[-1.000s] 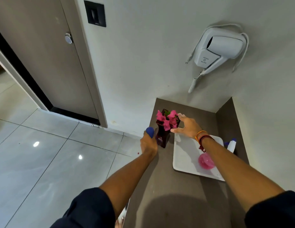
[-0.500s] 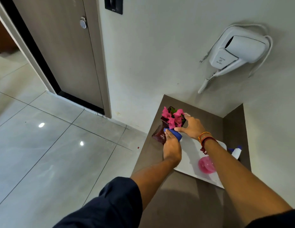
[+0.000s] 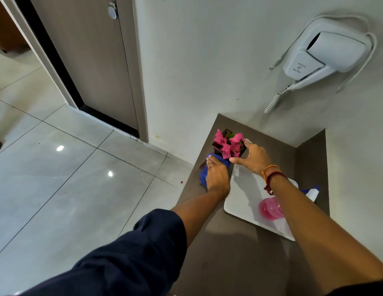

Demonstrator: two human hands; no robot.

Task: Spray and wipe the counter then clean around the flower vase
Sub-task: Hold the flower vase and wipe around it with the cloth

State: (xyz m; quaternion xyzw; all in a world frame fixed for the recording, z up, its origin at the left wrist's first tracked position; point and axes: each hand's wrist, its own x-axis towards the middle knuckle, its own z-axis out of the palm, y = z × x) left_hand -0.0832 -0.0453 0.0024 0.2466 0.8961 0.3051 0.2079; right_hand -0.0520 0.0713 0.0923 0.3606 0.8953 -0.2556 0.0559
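A dark red vase (image 3: 217, 146) with pink flowers (image 3: 229, 144) stands tilted near the far left corner of the brown counter (image 3: 229, 253). My right hand (image 3: 253, 157) grips the vase at its top, beside the flowers. My left hand (image 3: 217, 176) presses a blue cloth (image 3: 203, 174) flat on the counter at the foot of the vase. The vase's lower part is mostly hidden behind the cloth and my left hand.
A white tray (image 3: 244, 195) lies on the counter under my right forearm, with a pink round object (image 3: 269, 209) on it. A spray bottle (image 3: 312, 192) lies behind the tray by the side wall. A hair dryer (image 3: 325, 54) hangs on the wall. The counter's left edge drops to the tiled floor (image 3: 58, 178).
My left hand has moved the blue cloth from the left of the vase to its base on the counter. The vase has been tipped by my right hand. My head has moved closer.
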